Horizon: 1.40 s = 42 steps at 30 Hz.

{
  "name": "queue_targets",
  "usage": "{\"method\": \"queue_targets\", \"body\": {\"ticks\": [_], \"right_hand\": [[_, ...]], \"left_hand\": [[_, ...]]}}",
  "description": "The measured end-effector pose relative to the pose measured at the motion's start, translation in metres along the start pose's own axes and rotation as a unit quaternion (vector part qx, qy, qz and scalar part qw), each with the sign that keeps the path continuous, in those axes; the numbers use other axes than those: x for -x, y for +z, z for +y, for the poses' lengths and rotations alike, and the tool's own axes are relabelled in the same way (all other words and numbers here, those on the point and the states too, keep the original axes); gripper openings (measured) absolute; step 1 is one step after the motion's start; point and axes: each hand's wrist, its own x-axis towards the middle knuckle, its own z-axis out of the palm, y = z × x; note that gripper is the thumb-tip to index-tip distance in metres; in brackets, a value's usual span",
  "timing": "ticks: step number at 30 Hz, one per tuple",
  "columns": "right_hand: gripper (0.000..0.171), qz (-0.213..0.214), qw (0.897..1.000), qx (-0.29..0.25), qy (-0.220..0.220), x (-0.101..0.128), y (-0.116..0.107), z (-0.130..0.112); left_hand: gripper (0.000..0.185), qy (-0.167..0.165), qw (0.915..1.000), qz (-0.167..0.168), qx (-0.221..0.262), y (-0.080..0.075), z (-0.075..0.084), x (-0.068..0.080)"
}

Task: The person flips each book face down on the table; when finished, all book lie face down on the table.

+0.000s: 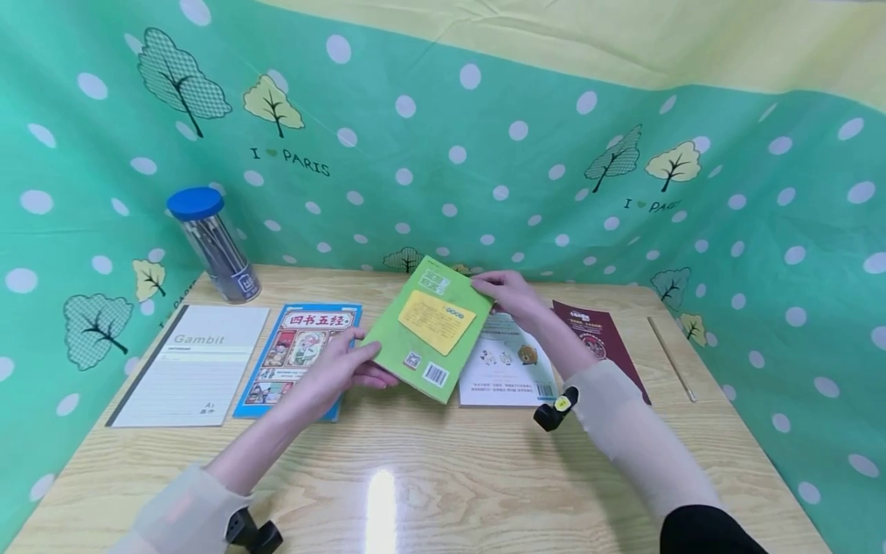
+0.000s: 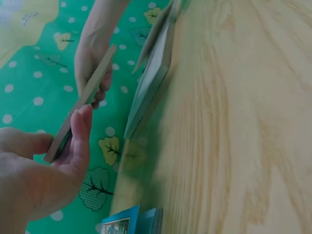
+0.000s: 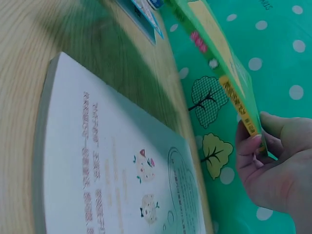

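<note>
A green book (image 1: 408, 350) with a yellow panel is held tilted above the table by both hands. My left hand (image 1: 346, 362) pinches its lower left corner, thumb on top and fingers beneath, as the left wrist view also shows. At its upper right corner my right hand (image 1: 508, 296) grips the edge; in the right wrist view the spine (image 3: 226, 87) faces the camera. Below and to the right lies a white book (image 1: 508, 377) with small cartoon figures, partly hidden by the right arm. A blue comic-style book (image 1: 270, 377) lies beneath the left hand.
On the far left are a Gambit notebook (image 1: 187, 369) and a clear tube (image 1: 221, 258) of pencils with a blue lid. A maroon book (image 1: 616, 346) and a wooden stick (image 1: 670, 358) lie at the right. A green dotted cloth (image 1: 443, 185) encloses the table (image 1: 457, 477).
</note>
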Motion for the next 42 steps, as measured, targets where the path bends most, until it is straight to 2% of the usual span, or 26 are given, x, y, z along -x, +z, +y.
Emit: {"method": "queue_targets", "body": {"ticks": [4, 9, 16, 22, 30, 37, 39, 42], "right_hand": [[0.045, -0.003, 1.0, -0.003, 0.002, -0.009, 0.007, -0.002], [0.057, 0.003, 1.0, 0.022, -0.007, -0.019, 0.021, -0.006], [0.06, 0.01, 0.996, 0.08, -0.033, -0.035, 0.042, -0.006], [0.067, 0.015, 0.986, 0.152, -0.059, -0.044, 0.059, -0.002], [0.084, -0.014, 0.973, 0.219, -0.077, -0.048, 0.081, 0.004], [0.085, 0.001, 0.962, 0.26, -0.088, -0.051, 0.086, 0.008], [0.085, 0.003, 0.959, 0.27, -0.089, -0.052, 0.085, 0.011], [0.085, 0.009, 0.949, 0.299, -0.096, -0.053, 0.085, 0.016]], "left_hand": [[0.037, -0.013, 0.9991, 0.011, -0.04, 0.0, -0.003, 0.003], [0.033, -0.02, 0.9966, 0.017, -0.079, -0.003, -0.005, 0.005], [0.035, -0.028, 0.9941, 0.022, -0.102, -0.012, -0.006, 0.01], [0.037, -0.035, 0.992, 0.012, -0.121, -0.015, -0.012, 0.013], [0.03, -0.065, 0.9845, 0.026, -0.161, -0.016, -0.014, 0.018], [0.025, -0.075, 0.9761, 0.02, -0.203, -0.013, -0.017, 0.015], [0.027, -0.079, 0.9752, 0.021, -0.206, -0.012, -0.018, 0.013], [0.038, -0.085, 0.9745, 0.021, -0.207, -0.012, -0.021, 0.011]]}}
